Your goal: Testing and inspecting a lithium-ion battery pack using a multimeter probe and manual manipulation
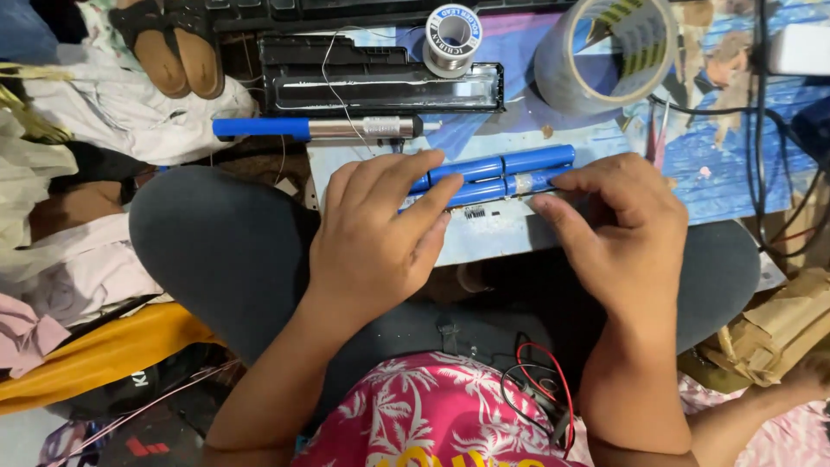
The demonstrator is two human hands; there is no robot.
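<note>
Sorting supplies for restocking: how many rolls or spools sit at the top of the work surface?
2: a small solder spool by the black tray, and a big tape roll to its right. Others may lie out of frame.

one head-worn camera looks steeply down, close over the lap and low work board (pixel 519 233)

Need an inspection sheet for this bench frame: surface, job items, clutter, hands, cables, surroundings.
Surface: blue patterned board resting on the lap.
Job's things: blue battery cells lying side by side in a pack.
Clutter: tape roll, solder spool, blue-handled tool, black battery case.
Grippers: left hand and right hand both pressing on the cells.
Cables: red and black wires at the waist.
Surroundings: sandals, cloth heap, cardboard.
</note>
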